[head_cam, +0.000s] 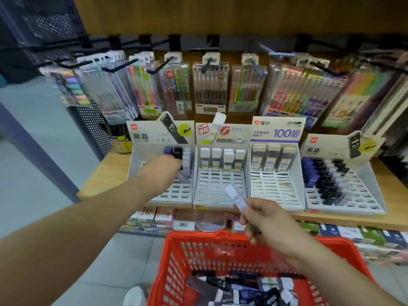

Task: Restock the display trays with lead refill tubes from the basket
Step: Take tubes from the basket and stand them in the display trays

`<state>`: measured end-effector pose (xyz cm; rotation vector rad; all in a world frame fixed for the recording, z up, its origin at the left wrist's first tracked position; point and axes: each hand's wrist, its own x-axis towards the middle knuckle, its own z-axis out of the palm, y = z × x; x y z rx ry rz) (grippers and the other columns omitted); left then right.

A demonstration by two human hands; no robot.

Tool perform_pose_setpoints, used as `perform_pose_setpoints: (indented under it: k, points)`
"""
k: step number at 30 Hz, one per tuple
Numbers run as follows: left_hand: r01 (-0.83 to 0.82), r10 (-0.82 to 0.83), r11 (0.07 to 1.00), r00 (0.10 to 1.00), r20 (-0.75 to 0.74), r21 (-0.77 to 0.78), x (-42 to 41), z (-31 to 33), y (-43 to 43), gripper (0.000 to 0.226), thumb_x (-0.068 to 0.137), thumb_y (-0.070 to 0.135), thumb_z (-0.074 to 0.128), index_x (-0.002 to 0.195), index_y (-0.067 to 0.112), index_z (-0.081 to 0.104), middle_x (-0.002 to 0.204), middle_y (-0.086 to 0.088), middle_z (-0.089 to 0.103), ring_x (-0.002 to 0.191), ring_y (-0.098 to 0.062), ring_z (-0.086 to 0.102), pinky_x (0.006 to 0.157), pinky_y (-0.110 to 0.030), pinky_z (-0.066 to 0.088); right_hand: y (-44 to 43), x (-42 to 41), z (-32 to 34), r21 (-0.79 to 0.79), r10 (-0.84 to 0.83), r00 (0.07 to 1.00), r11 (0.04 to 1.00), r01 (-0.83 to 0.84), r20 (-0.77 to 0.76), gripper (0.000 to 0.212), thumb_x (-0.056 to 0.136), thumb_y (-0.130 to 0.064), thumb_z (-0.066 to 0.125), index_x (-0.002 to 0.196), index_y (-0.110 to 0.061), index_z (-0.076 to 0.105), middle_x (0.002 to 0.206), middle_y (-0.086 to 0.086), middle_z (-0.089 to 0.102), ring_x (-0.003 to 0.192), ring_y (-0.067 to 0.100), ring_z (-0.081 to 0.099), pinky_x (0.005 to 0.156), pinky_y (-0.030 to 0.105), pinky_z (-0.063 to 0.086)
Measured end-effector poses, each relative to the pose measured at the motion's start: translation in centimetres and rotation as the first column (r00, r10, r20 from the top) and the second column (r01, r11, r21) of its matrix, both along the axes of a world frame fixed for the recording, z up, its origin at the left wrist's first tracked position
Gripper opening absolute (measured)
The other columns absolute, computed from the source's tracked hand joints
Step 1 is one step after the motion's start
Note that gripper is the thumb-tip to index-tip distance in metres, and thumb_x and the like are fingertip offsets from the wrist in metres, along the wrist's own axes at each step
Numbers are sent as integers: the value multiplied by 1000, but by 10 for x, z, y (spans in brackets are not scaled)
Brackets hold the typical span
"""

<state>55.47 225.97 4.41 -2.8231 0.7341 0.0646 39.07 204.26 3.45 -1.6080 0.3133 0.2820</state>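
Note:
Four white display trays stand side by side on a wooden shelf. My left hand (162, 171) reaches into the leftmost tray (141, 171) and holds a grey HB 0.7 tube (185, 174) over its slots, beside a purple, a black and a clear tube standing at the back. My right hand (262, 219) pinches a pale lead refill tube (236, 198) marked HB 0.7, held above the red basket (176, 257). Loose black, blue and white tubes (242, 290) lie in the basket's bottom.
The second tray (218, 186) holds white-capped tubes at the back, the third tray (276, 188) three "100" tubes, the rightmost tray (364, 195) rows of blue, black and clear tubes. Pen packs (209, 89) hang on hooks behind. Boxed stock (154, 219) fills the lower shelf.

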Motion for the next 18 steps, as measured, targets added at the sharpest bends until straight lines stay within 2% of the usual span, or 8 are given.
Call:
perform_pose_setpoints:
  k: [5, 8, 11, 13, 16, 18]
  points:
    - [53, -56, 994, 998, 26, 92, -2, 3, -10, 32, 82, -5, 53, 111, 8, 57, 113, -9, 58, 103, -29, 60, 74, -30, 41, -4, -3, 2, 7, 14, 999, 1000, -14, -29, 15, 101, -8, 49, 108, -8, 63, 70, 3, 60, 49, 11, 50, 45, 22, 43]
    - [69, -71, 997, 997, 31, 39, -1, 0, -14, 31, 81, -5, 52, 109, 9, 53, 111, -10, 58, 99, -30, 60, 69, -31, 39, -1, 0, 1, 28, -7, 1000, 1000, 8, -31, 17, 101, -11, 51, 114, -7, 61, 73, 3, 62, 51, 10, 52, 47, 22, 43]
    - [75, -75, 993, 997, 3, -88, 1, -5, -13, 32, 81, -5, 51, 110, 10, 48, 104, -10, 62, 92, -30, 61, 64, -31, 37, 3, 2, 0, 26, 20, 1000, 999, -19, -18, 18, 101, -14, 53, 115, -10, 63, 73, 1, 64, 52, 10, 53, 49, 22, 44]
    - [23, -31, 970, 999, -26, -241, 3, -8, -12, 24, 84, -3, 50, 103, 11, 46, 94, -10, 64, 80, -30, 61, 61, -36, 46, 4, 2, -2, 33, 26, 1000, 999, -25, -15, 18, 100, -14, 53, 116, -11, 63, 72, 0, 65, 52, 9, 53, 50, 22, 44]
    - [-138, 79, 835, 988, -132, -533, 7, -11, -6, 9, 92, 6, 50, 98, 11, 55, 91, -11, 66, 80, -29, 62, 69, -40, 53, 2, 1, -3, 75, -6, 1000, 997, 7, -16, 16, 100, -15, 54, 113, -11, 64, 71, 0, 67, 52, 9, 53, 49, 22, 44]
    - [-183, 107, 790, 981, -161, -586, 8, -12, -3, 19, 96, 9, 49, 108, 9, 64, 100, -13, 68, 90, -31, 64, 79, -41, 54, -1, 0, -3, 122, -37, 999, 992, 40, -27, 14, 100, -16, 54, 108, -13, 66, 70, 1, 66, 52, 9, 52, 48, 22, 43]
